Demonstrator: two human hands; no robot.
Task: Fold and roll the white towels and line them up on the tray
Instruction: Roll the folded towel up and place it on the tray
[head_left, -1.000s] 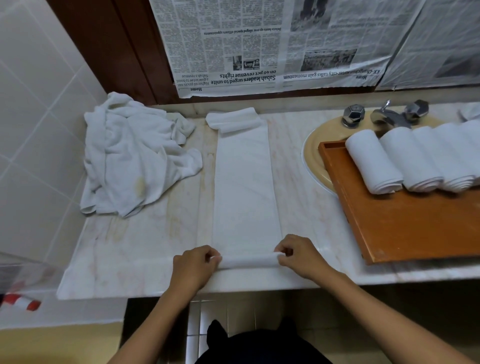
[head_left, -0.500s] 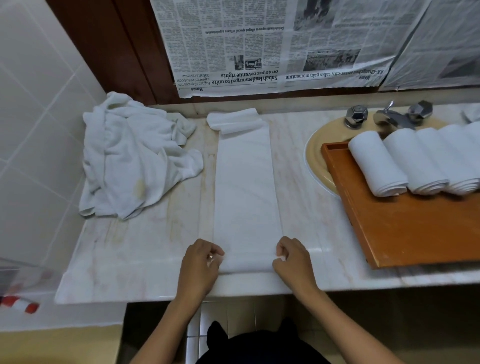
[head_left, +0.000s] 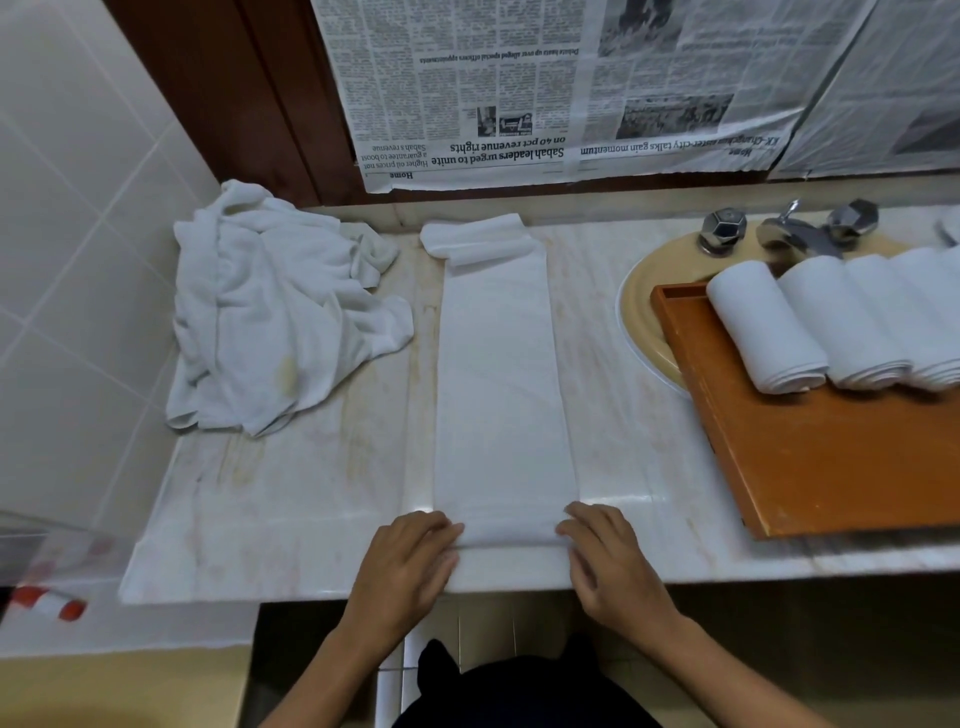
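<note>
A long folded white towel (head_left: 501, 384) lies as a strip down the counter, its far end bunched over on itself. Its near end is turned into a small roll at the counter's front. My left hand (head_left: 410, 556) grips the roll's left end and my right hand (head_left: 608, 558) grips its right end, fingers curled over it. On the right stands an orange wooden tray (head_left: 810, 467) with several rolled white towels (head_left: 763, 327) lined up side by side at its far end.
A heap of loose white towels (head_left: 270, 312) sits at the back left of the marble counter (head_left: 291, 509). The tray rests partly over a beige sink (head_left: 641, 312) with chrome taps (head_left: 789, 231). Newspaper (head_left: 545, 88) covers the wall behind.
Both hands have shifted from pinching the ends of the thin roll to lying further over it. The roll at the near end has turned slightly forward.
</note>
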